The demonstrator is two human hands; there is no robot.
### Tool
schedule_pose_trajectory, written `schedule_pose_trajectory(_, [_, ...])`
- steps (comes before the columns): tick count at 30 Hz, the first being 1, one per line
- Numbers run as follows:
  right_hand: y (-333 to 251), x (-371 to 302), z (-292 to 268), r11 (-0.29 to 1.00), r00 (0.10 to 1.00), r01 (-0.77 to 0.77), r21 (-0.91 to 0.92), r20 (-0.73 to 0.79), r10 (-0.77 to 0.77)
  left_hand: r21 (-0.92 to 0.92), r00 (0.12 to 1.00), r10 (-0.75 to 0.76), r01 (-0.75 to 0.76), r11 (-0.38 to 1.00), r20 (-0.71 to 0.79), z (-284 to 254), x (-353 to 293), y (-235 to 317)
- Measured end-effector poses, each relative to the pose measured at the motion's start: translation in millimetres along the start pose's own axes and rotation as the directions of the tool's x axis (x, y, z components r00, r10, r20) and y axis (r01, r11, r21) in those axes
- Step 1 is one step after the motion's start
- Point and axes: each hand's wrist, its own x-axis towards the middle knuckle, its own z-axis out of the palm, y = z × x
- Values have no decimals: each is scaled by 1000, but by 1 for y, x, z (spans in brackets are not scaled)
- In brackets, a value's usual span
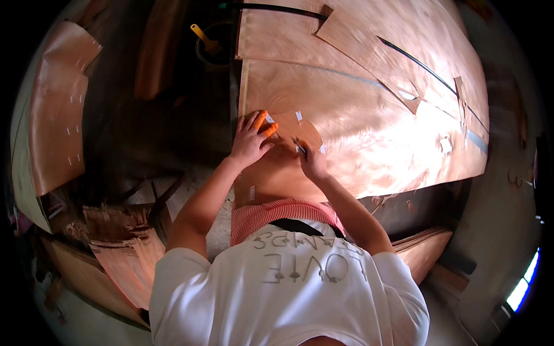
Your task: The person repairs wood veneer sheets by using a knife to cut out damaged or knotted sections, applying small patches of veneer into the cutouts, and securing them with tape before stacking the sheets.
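Note:
A large reddish-tan wood veneer sheet lies in front of me. My left hand presses on it near its left edge, fingers spread, with orange covers on two of them. My right hand grips a small dark knife, its tip pointing up-left at the veneer. Between and just beyond my hands sits a rounded, darker veneer piece. White tape bits mark this area, one of them a small strip above the knife. Exactly where the knife's tip touches is too small to tell.
Farther up the sheet lie a loose veneer strip and a long dark rod. A yellow-handled scraper rests on a round container at the far left. Taped veneer hangs at left; ragged sheets lean at lower left.

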Motion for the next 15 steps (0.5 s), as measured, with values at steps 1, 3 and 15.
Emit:
schedule_pose_trajectory(1, [15,-20,1,977,991,106,-187,-64,-120,-26,1000,31,-31,999,-5,-2,3,-5])
schedule_pose_trajectory(3, [23,-49,-4,974,983,170,-151,-46,-179,-96,999,17,-21,995,-48,-11,4,-10])
schedule_pose_trajectory(15, [29,-90,50,916,938,83,-393,-278,-205,75,971,-85,105,992,-223,-22,-60,-50])
